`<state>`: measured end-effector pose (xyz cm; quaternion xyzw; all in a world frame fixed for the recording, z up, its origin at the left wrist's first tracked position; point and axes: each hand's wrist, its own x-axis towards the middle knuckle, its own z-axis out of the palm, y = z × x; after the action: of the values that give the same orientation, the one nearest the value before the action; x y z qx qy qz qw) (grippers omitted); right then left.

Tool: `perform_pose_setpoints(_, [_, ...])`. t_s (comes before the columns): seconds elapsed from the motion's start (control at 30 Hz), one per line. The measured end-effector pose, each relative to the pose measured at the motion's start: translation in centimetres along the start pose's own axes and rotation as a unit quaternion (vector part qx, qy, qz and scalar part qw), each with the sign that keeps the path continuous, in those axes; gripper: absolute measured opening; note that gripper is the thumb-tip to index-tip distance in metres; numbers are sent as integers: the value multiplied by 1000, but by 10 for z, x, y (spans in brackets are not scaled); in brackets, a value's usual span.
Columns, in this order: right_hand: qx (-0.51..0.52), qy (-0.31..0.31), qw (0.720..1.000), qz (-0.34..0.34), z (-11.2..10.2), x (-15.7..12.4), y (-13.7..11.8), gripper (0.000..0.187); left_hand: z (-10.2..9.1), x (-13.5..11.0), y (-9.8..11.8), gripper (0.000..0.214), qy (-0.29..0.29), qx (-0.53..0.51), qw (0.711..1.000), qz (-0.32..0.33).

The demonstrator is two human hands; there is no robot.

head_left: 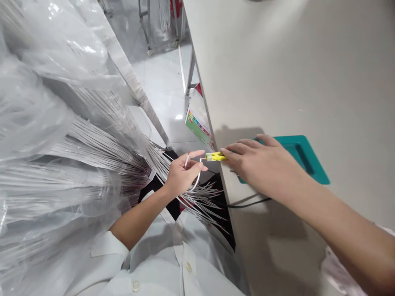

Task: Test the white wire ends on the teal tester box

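My left hand [182, 174] pinches a thin white wire [197, 181] between thumb and forefinger, above the table's left edge. The wire curves down beneath the hand, and a reddish, bare-looking end meets the tip of a small yellow tool [216, 156]. My right hand [251, 162] has its fingers closed over the back of that tool; its exact kind I cannot make out. A teal tray [314, 164] lies partly under my right hand. Under my left hand a bundle of white wires [203, 201] fans out across my lap, several with reddish ends.
More long white wire bundles [101, 144] in clear plastic [74, 45] fill the left side. A black cable [249, 204] crosses the edge of the pale table [293, 82]. Below it stand a printed box [199, 123] and a wheeled metal rack [148, 28].
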<state>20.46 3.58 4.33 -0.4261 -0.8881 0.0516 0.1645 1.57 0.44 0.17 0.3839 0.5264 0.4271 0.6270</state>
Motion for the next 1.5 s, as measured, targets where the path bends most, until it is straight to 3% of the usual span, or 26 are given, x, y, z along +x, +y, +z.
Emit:
perform_pose_setpoints(0.17, [-109,-48,991,-53,2,7,10,14,8,6,1,48,-19,-59,997,-34])
perform_pose_setpoints(0.27, [-109,-60,990,-60,5,9,14,20,10,8,-2,50,-17,-72,997,-35])
perform_pose_setpoints(0.5, [-47,-29,998,-40,12,5,20,25,11,12,-7,37,17,26,999,14])
perform_pose_setpoints(0.7, [-125,-64,989,-36,7,6,15,13,12,13,-7,36,3,90,995,40])
perform_pose_setpoints(0.9, [-164,-99,981,-37,4,6,7,30,9,12,-9,38,8,133,989,67])
perform_pose_setpoints(1.03, [-143,-67,987,-42,12,4,14,29,6,10,-10,38,6,120,991,62])
perform_pose_setpoints(1.2, [-43,6,998,-38,12,3,15,36,2,4,-10,40,26,67,997,38])
perform_pose_setpoints(1.3, [-17,55,998,-26,7,-1,-2,34,-1,-2,-6,25,38,-21,999,24])
perform_pose_setpoints(1.4, [-1,155,988,-14,10,-8,-28,23,-6,-11,2,17,19,-98,995,-2])
perform_pose_setpoints(1.5, [157,175,971,37,21,-13,-50,22,-9,-20,10,18,-15,-135,991,-19])
